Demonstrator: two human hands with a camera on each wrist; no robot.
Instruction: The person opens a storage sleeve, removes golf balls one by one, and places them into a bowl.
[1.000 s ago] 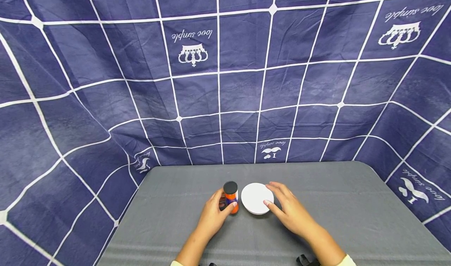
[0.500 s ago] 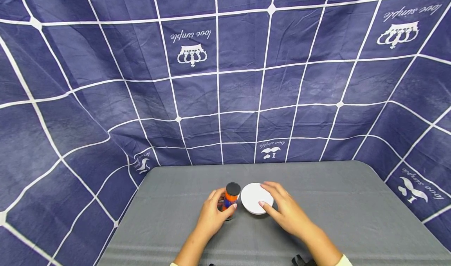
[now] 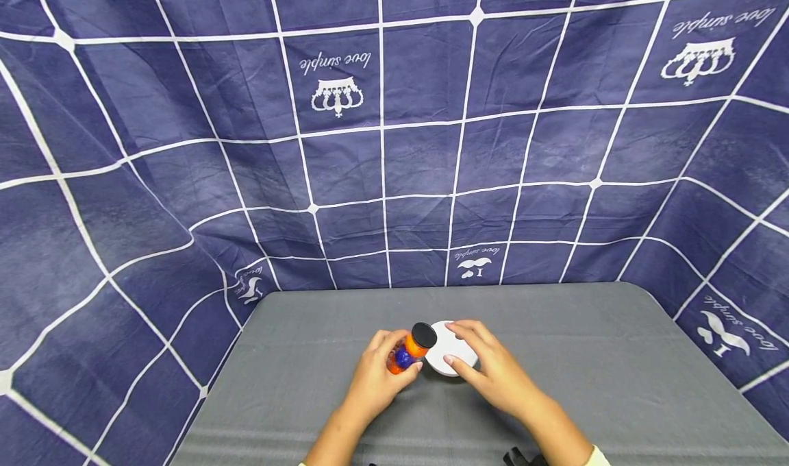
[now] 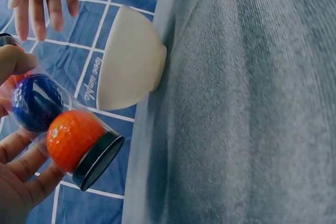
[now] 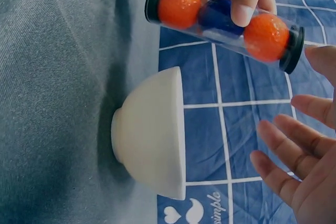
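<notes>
While all the fingers are above it, the table [image 3: 296, 384]: one, gray.
Right hand [image 3: 496, 363]: one, fingers spread apart, nothing in them.
Left hand [image 3: 372, 377]: one, thumb and fingers holding the tube [image 5: 224, 39] off the table.
Bowl [image 5: 152, 132]: one, white, upright, just below the right fingers.
Tube: one, clear, tilted in the left fingers; its long way leans up toward the right fingers, top end near them.
Balls [image 5: 179, 8]: three, by the left fingers inside the tube; two orange, one blue between.
Caps [image 4: 98, 161]: two, black, one past the left fingers at each end.
</notes>
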